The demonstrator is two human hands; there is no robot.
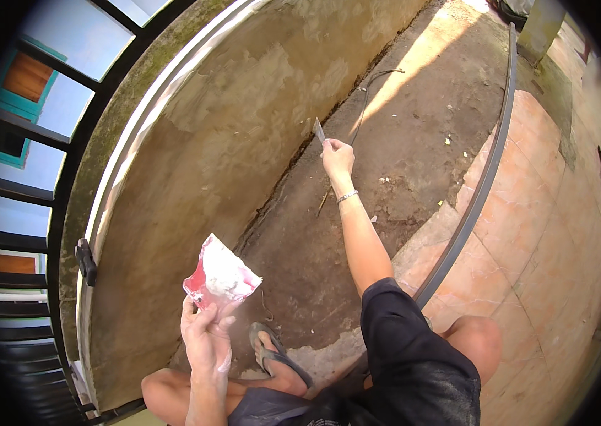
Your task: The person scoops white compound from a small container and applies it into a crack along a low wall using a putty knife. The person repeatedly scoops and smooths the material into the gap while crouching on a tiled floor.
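My left hand [204, 334] grips the lower edge of a torn pink-and-white piece [192, 282], perhaps plastic or card. A heap of white putty [226, 272] lies on it, and white smears show on my wrist. My right hand [338, 157], on an outstretched arm with a bracelet [347, 196], is closed round a small putty knife [319, 130]. Its flat grey blade points up toward the foot of the stained plaster wall [201, 156]; whether the tip touches the wall I cannot tell. The knife's handle is hidden in my fist.
Rough dark ground [414, 142] runs along the wall, with pale chips and a dark cable [364, 106] on it. A grey metal bar [489, 170] lies between the ground and orange tiles [521, 234]. Black railings [30, 128] stand beyond the wall. My sandalled foot [275, 355] is below.
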